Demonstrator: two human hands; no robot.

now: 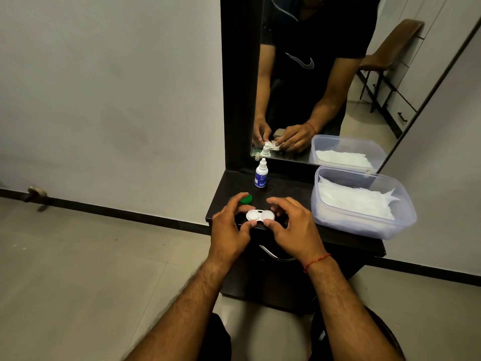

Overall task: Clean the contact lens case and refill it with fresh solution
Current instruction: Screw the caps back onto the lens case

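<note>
A white two-well contact lens case (260, 215) is held just above the front of a dark dresser top (286, 188). My left hand (230, 225) pinches its left well between thumb and fingers. My right hand (294, 225) pinches the right well, which carries a white cap. The left well looks uncapped. A green cap (246, 198) lies on the dresser top just behind my left fingers. A small white solution bottle (261, 173) with a blue label stands upright farther back, near the mirror.
A clear plastic tub (364, 222) holding white tissues (356, 199) sits at the right of the dresser top. A dark-framed mirror (312, 74) rises behind. A drawer handle (276, 256) shows below the hands. The tiled floor (78, 269) lies to the left.
</note>
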